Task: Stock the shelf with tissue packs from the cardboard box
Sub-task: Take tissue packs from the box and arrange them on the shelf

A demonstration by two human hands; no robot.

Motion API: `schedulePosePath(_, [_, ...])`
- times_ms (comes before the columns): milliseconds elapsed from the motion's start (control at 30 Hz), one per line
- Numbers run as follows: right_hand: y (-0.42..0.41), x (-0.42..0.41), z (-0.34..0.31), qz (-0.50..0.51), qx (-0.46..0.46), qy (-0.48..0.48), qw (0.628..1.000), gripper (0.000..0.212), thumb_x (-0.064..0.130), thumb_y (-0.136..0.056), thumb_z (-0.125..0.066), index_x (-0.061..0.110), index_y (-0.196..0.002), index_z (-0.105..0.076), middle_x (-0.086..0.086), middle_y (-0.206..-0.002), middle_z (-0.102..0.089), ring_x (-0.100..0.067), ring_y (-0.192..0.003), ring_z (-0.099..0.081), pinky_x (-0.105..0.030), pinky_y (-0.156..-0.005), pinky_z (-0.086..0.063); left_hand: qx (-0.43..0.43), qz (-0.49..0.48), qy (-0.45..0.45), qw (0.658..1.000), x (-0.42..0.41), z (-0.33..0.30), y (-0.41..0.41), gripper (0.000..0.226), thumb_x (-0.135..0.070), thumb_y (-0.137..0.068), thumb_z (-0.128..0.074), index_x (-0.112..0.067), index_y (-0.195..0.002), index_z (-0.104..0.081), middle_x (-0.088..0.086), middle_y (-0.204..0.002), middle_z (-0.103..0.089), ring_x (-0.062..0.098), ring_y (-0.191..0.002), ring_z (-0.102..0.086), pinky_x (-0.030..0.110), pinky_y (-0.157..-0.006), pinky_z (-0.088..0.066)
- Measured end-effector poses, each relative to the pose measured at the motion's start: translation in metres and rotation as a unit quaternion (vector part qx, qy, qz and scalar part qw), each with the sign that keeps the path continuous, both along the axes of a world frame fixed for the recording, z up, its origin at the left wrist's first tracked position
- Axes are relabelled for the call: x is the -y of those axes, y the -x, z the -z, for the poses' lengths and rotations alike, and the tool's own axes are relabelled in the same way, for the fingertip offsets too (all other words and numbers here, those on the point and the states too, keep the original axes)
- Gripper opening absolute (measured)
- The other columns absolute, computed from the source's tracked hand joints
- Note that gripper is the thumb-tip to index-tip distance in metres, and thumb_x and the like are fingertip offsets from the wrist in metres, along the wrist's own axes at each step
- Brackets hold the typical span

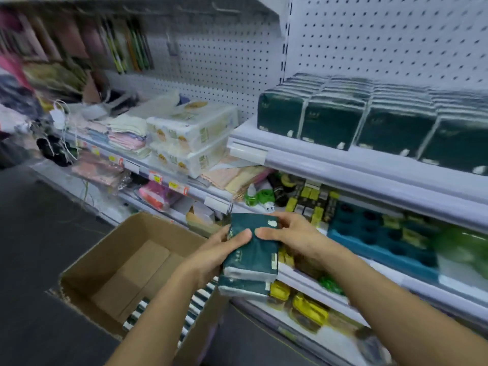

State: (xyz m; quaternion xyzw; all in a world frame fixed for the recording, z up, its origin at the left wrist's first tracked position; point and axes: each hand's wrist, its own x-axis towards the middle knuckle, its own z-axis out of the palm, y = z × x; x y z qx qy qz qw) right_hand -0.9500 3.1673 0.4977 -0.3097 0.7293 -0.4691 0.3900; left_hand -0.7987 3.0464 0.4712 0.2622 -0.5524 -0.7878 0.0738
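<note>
Two hands on the load here: the left hand [211, 256] curls round the near side with its thumb pressed on top, and the right hand [286, 233] clamps the far edge, thumb meeting thumb. Between them sit two dark green tissue packs [250, 260], stacked, held above the corner of the cardboard box [105, 262], where more striped packs [196, 303] wait. Up and right, the shelf [343, 165] already carries a row of green packs [369, 120]. Risk, I'd say: the lower pack hangs below the grip and looks loosely caught, so a quick lift could let it slide out. Pushing in beside that row could also nudge the packs askew.
</note>
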Motion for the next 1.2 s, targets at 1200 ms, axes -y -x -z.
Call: schedulePosePath(1200, [0.168, -0.118, -0.106, 0.404, -0.272, 0.129, 0.864, 0.022, 0.014, -0.087, -0.071, -0.002, -0.086, -0.056, -0.013, -0.067, -0.044, -0.032, -0.061, -0.046, -0.044, -0.059, -0.051, -0.087, 0.060, 0.177, 0.979, -0.001, -0.128, 0.192, 0.018, -0.020, -0.095, -0.064, -0.017, -0.113, -0.063, 0.007, -0.101, -0.073, 0.023, -0.089, -0.072, 0.051, -0.081, -0.059])
